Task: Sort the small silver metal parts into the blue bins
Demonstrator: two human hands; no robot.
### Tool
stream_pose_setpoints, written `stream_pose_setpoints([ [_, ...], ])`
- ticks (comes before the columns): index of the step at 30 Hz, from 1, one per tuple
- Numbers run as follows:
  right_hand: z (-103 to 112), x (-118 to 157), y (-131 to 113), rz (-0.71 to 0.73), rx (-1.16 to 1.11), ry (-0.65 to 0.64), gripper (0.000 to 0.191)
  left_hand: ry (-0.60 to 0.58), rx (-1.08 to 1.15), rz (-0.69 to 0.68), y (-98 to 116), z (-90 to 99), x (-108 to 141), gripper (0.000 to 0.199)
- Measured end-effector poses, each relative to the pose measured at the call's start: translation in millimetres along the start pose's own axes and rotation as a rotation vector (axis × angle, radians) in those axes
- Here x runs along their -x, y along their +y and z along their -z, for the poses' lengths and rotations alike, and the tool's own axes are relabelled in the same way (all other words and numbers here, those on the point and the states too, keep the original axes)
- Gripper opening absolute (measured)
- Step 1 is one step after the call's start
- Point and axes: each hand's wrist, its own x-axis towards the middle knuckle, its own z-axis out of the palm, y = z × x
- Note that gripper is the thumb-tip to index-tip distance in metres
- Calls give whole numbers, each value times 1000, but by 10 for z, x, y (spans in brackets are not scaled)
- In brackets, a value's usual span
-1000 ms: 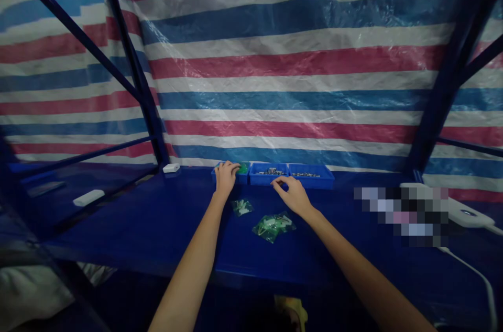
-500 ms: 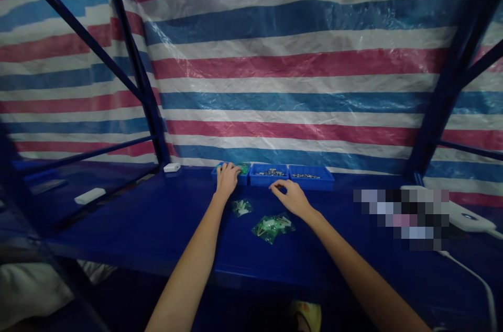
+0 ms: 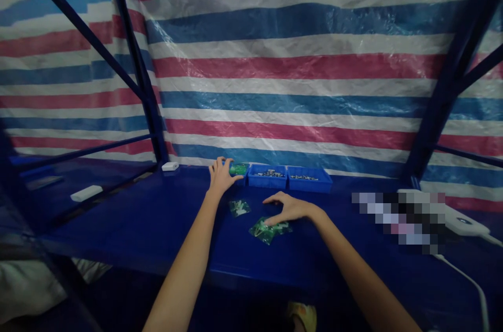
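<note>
My left hand (image 3: 222,177) is at the left blue bin (image 3: 244,180), its fingers spread over the bin's left side and the thumb apart. Green plastic packets (image 3: 238,168) show inside that bin beside the thumb; part of the bin is hidden by the hand. My right hand (image 3: 291,208) hovers low over the table, thumb and fingers parted with nothing between them. Its thumb is over or touching a small pile of clear green-printed bags (image 3: 262,231) with pale parts inside. A single similar bag (image 3: 239,208) lies between the two hands.
A middle blue bin (image 3: 268,181) and a right blue bin (image 3: 310,185) hold small metal parts. White boxes (image 3: 170,166) (image 3: 87,194) lie at the left. A white device (image 3: 466,219) with a cable is at the right. Blue posts (image 3: 151,117) and a striped sheet (image 3: 294,80) border the blue table (image 3: 165,227).
My left hand has shifted slightly left and opened wider at the left bin. My right hand has come down toward the bag pile, its thumb and fingers parting.
</note>
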Motion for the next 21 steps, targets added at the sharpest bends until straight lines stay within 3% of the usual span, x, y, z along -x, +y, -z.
stream_pose_setpoints([
  [3,43,43,-5,-17,13,-100,78,-54,-16,21,-15,10,9,33],
  [6,16,33,-10,-4,31,-30,62,-74,7,-9,-27,-19,7,18],
  [10,-53,-18,-24,68,21,42,41,-60,23,-29,-38,-69,-15,13],
  [21,-164,-149,53,141,-28,173,19,-172,117,-69,-35,-227,-28,13],
])
